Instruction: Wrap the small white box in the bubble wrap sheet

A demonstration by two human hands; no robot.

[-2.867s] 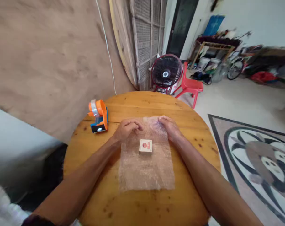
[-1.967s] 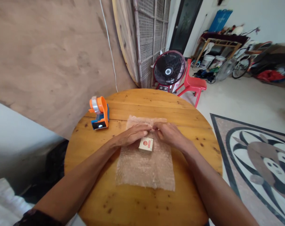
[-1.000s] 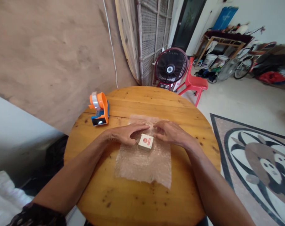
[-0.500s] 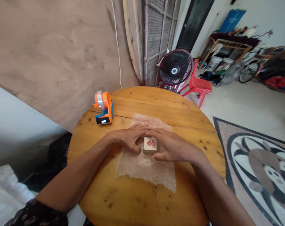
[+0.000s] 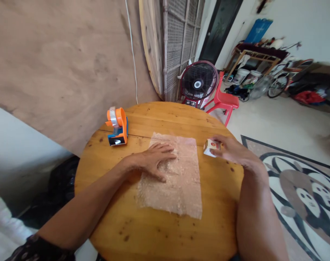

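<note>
A sheet of bubble wrap lies flat on the round wooden table. My left hand rests palm down on the sheet's left part, fingers spread. Off the sheet's right edge, my right hand grips a small white box with a red mark, tilted just above the table.
An orange and blue tape dispenser stands at the table's far left. Behind the table are a brown wall, a floor fan and a red plastic chair. A patterned rug covers the floor to the right.
The small box was on the middle of the bubble wrap between both hands. My right hand has carried it off to the right of the sheet. My left hand now lies flat on the wrap.
</note>
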